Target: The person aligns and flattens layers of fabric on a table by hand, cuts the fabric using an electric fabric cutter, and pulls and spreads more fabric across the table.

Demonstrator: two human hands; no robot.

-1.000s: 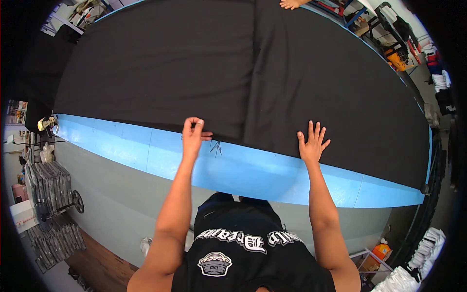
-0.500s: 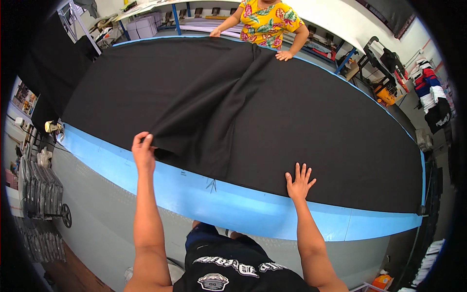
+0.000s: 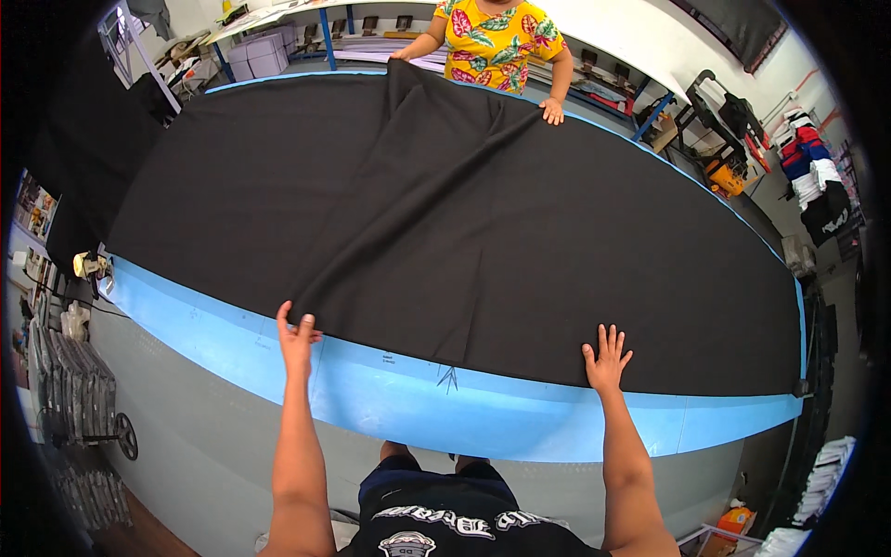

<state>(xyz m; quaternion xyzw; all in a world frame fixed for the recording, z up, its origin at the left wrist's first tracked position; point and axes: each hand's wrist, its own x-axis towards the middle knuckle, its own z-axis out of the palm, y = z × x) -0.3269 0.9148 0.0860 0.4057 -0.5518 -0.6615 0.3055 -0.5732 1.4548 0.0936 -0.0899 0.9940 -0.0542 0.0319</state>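
Left hand (image 3: 297, 345), thumb and forefinger parted, is at the near edge of a broad, matte black cloth (image 3: 603, 232); whether it pinches the cloth, I cannot tell. Right hand (image 3: 608, 362) lies flat, fingers spread wide, on that same edge. Diagonally folded, the cloth covers most of a long, glossy light-blue tabletop (image 3: 418, 422). Opposite, 1 co-worker (image 3: 497, 46) in a yellow leaf-print shirt has 2 hands (image 3: 552, 111) at the far edge.
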